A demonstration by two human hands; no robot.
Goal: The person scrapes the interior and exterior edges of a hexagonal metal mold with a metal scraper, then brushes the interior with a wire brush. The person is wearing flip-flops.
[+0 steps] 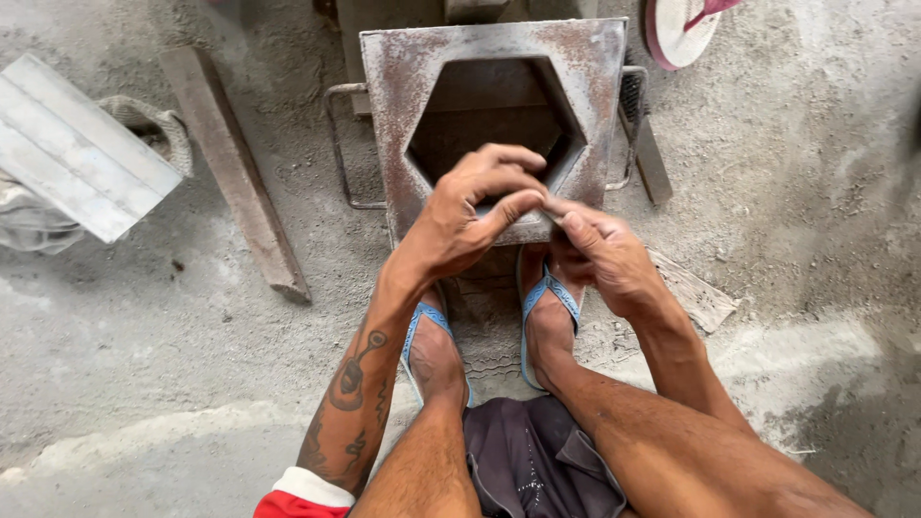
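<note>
Pinched between the thumb and fingers of the left hand (470, 206) and the fingertips of the right hand (602, 251) is something small, too hidden by the fingers to identify. Both hands meet just above the near edge of a rusty square metal mould (403, 115) with a hexagonal opening; whether they touch the mould cannot be told. Its interior is dark and its far edge is partly cut off. Wire handles (338, 144) project from its left and right sides. Below the hands, two feet in blue flip-flops (545, 293) rest on the dusty concrete floor (144, 355). To the left lie a long wooden plank (235, 173) and a grey ribbed panel (77, 144); far right, a sandal (676, 29) is partly out of frame.
</note>
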